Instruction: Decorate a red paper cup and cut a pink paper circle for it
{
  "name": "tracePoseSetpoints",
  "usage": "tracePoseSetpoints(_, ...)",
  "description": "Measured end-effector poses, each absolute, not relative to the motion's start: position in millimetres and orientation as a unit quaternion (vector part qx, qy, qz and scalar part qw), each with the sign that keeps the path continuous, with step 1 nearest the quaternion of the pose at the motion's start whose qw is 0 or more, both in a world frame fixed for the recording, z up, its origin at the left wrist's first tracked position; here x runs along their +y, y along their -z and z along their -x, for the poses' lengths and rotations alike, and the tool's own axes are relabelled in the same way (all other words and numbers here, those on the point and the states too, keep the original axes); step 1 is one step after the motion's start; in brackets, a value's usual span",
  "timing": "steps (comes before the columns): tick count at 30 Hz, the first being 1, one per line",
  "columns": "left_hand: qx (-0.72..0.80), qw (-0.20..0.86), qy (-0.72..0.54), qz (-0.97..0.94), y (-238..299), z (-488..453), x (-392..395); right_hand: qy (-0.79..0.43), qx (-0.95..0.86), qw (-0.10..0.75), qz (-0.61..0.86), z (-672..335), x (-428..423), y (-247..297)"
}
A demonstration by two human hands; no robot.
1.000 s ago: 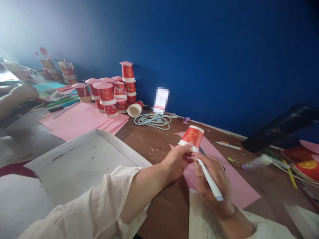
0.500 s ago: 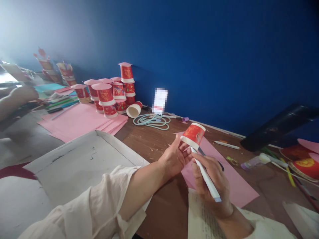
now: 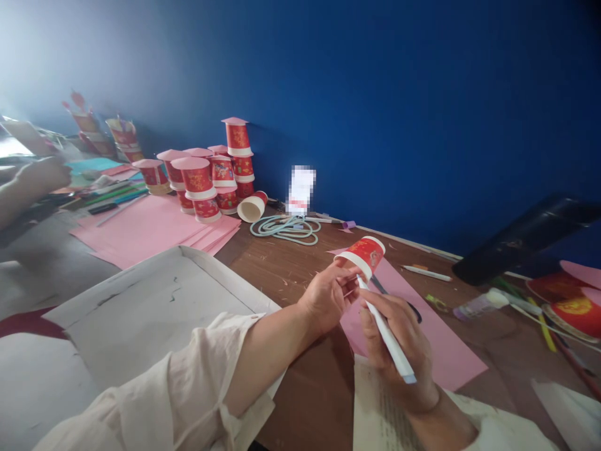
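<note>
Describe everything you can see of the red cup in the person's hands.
The red paper cup bears gold print and white bands at both ends. It is held tilted above a pink sheet. The left hand pinches its lower end; the white pen in the right hand touches it there.

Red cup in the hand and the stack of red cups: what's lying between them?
In the head view, a coiled pale cord lies on the brown table between the held red cup and the stack, beside a tipped-over cup.

Loose cream-white sleeves (image 3: 188,388) (left cuff (image 3: 248,322) wide near the elbow), bare left hand (image 3: 328,299) and right hand (image 3: 404,354)
</note>
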State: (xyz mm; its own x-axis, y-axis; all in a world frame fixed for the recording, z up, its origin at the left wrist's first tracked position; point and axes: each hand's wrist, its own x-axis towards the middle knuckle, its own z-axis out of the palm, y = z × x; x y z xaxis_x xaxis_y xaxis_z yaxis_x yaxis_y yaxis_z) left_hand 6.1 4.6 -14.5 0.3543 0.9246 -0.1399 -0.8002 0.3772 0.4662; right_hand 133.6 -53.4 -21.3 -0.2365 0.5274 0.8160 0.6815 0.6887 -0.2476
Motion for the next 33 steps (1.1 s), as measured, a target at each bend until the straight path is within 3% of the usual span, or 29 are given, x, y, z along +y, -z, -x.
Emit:
tracePoseSetpoints(8,0.185,0.813,-0.534,-0.139,13.4,-4.3,5.4,0.077,-0.778,0.481,0.397,-133.6,-53.7,22.5)
tracePoseSetpoints(18,0.327,0.772,-0.537,-0.091,12.5,-3.0,9.6,0.079,-0.786,0.474,0.389,-134.1,-55.2,22.5)
tracePoseSetpoints(33,0.314,0.796,-0.515,-0.045,11.0,5.3,27.7,0.068,-0.791,0.472,0.383,-132.7,-55.7,23.3)
